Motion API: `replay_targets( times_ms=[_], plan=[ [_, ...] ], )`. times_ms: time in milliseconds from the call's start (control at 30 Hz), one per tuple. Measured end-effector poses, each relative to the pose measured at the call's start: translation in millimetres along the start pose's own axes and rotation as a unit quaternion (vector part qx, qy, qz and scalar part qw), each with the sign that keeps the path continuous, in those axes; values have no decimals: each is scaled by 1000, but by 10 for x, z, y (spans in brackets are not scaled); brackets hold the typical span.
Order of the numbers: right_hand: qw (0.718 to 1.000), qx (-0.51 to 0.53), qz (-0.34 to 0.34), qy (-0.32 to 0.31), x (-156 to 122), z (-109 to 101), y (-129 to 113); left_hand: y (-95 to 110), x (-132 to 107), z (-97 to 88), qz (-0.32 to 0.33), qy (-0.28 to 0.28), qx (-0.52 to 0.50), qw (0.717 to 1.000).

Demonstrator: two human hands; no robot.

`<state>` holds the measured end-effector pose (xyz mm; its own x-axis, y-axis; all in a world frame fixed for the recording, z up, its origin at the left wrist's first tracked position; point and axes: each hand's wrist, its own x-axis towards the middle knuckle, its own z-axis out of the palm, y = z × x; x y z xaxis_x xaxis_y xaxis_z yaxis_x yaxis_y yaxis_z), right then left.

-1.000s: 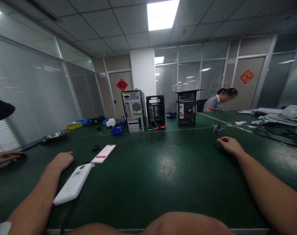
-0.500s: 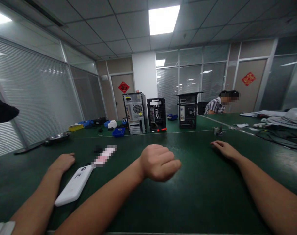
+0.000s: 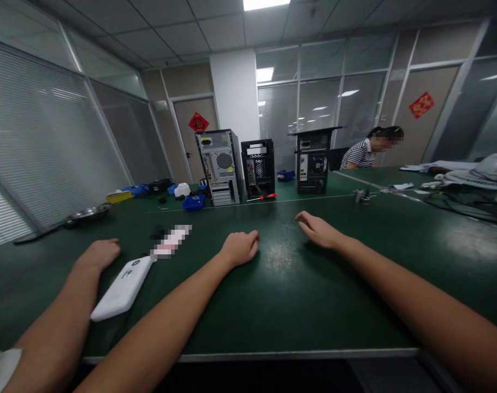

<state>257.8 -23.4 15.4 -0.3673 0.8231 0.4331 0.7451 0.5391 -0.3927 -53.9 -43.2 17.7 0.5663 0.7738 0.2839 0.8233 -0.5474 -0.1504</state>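
Screwdriver (image 3: pixel 262 197): on the desk (image 3: pixel 281 311), at the open black case's (image 3: pixel 268 169) foot; likely light, stiff, best gripped by its red handle (image 3: pixel 270 196).
Left hand (image 3: pixel 239 249): loosely curled; I can't tell whether it holds anything.
Right hand (image 3: pixel 319 230): half open, seemingly holding nothing.

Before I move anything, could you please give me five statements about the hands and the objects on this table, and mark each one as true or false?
1. The left hand is nearer to the white device than the right hand is. True.
2. The two hands are clasped together. False: they are apart, with bare table between them.
3. Three computer cases stand on the table. True.
4. The screwdriver has a blue handle. False: its handle is red.
5. Another person's hand is near the white device. True.
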Motion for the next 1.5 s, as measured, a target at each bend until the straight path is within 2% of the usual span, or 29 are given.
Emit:
replay_targets(
  times_ms=[167, 300, 533, 833, 1133, 1233, 1300, 1400, 1500],
  plan=[
    [999, 9, -28, -46, -31, 429, -584, 189, -20, -9, 53, -15, 1, 998],
    [996, 34, -50, -69, -95, 545, -766, 221, -21, -5, 107, -24, 11, 994],
    [988, 93, -67, -101, -107, 493, -756, 233, -7, 16, 108, -16, 17, 994],
    [978, 144, -86, -122, -119, 461, -779, 253, -25, -42, 100, -36, 8, 994],
    [978, 115, -114, -127, -129, 506, -766, 256, -30, -74, 99, -41, -14, 994],
    [985, 36, -126, -108, -109, 502, -799, 183, 4, -52, 105, -39, -9, 994],
    [988, -72, -121, -69, -82, 484, -793, 59, 34, -19, 71, -29, -8, 997],
    [974, -217, -61, -7, -34, 433, -682, -219, 59, 63, -39, -21, -9, 999],
    [964, -264, 17, 18, 2, 365, -468, -476, 50, 170, -139, -43, -23, 989]
  ],
)
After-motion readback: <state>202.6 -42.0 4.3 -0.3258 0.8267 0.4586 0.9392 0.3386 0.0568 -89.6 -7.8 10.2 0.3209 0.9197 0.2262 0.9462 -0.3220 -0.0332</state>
